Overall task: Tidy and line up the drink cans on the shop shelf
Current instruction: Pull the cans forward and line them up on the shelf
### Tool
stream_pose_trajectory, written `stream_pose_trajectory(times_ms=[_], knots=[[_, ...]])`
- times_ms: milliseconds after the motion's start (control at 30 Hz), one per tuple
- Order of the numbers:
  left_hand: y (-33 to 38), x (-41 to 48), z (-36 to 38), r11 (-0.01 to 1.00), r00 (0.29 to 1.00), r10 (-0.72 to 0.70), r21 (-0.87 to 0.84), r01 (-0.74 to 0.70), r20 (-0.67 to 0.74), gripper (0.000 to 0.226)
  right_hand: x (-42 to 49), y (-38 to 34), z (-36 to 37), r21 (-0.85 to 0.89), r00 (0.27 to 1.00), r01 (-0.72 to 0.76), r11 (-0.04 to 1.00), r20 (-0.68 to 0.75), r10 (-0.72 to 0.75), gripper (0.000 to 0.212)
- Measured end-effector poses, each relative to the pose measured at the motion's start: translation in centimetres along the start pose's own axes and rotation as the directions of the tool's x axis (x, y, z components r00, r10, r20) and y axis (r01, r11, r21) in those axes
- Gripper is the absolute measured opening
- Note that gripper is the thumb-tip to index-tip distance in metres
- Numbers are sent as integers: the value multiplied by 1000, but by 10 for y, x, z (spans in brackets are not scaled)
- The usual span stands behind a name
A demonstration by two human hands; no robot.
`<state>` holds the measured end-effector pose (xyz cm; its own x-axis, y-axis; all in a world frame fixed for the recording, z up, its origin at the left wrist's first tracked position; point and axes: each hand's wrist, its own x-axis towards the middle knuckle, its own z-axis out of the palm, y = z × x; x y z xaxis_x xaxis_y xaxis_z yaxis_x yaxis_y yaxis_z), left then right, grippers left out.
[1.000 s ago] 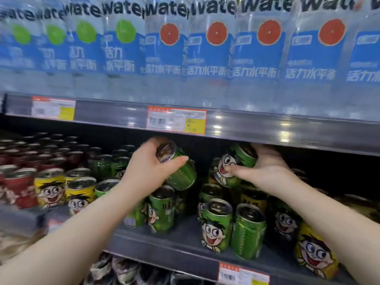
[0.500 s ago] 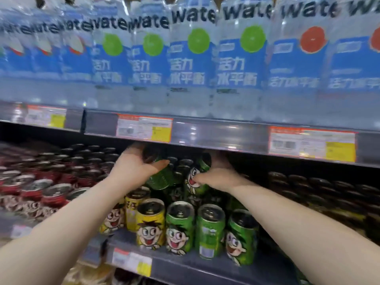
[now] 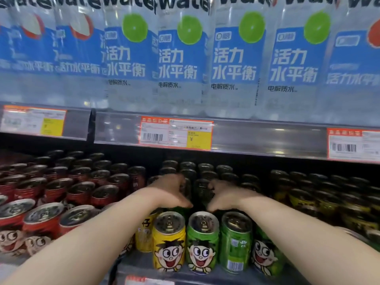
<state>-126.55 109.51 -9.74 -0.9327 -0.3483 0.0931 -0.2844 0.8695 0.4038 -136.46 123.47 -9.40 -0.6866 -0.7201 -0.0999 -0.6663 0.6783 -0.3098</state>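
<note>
My left hand [image 3: 170, 192] and my right hand [image 3: 226, 197] reach side by side into the lower shelf, behind the front row. Each is curled over a green can in the second row; those two cans are mostly hidden, with green showing under the left palm [image 3: 176, 209]. In front stand a yellow can [image 3: 169, 241], a green can [image 3: 202, 242] with its cartoon face forward, a green can [image 3: 235, 243] turned barcode-out, and another green can [image 3: 265, 256] partly behind my right forearm.
Several red cans [image 3: 41, 219] fill the shelf to the left, some leaning. Dark yellow cans [image 3: 302, 200] stand at the right. The upper shelf rail [image 3: 267, 138] with price tags [image 3: 175, 132] hangs low above my hands. Water bottles [image 3: 185, 58] line it.
Both hands, each with a tilted green can, have gone from up near the rail down and deeper into the shelf. The view has shifted left and closer.
</note>
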Motion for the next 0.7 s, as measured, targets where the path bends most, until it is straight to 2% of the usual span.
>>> stream_pose_trajectory(times_ms=[133,267,333,400,467,533,633,700], knots=[[-6,8,9,999,995,46,18,-47,93,55,-3,4,-2,-5,1000,-7,1000,-3,7,59],[-8,8,9,997,995,51,46,-55,82,63,-9,1,-5,-69,997,2,998,-71,-7,55],[-12,3,2,999,999,33,27,-35,41,69,-14,-10,-8,-99,987,41,994,-152,-56,48],[-21,-7,-12,1000,1000,22,6,-22,11,70,-22,-26,-8,-72,966,158,985,-195,-170,42],[-36,-23,-30,999,1000,1,37,-2,18,68,-32,-45,-1,-35,945,305,952,-112,-307,44],[-54,-41,-47,996,998,-53,76,50,39,70,-40,-64,9,-28,923,384,923,-24,-384,52],[-74,-68,-58,989,988,-112,108,100,106,84,-42,-87,20,-103,910,413,905,3,-415,68],[-79,-81,-56,973,977,-134,210,98,164,92,-43,-98,25,-257,919,393,883,66,-390,86]])
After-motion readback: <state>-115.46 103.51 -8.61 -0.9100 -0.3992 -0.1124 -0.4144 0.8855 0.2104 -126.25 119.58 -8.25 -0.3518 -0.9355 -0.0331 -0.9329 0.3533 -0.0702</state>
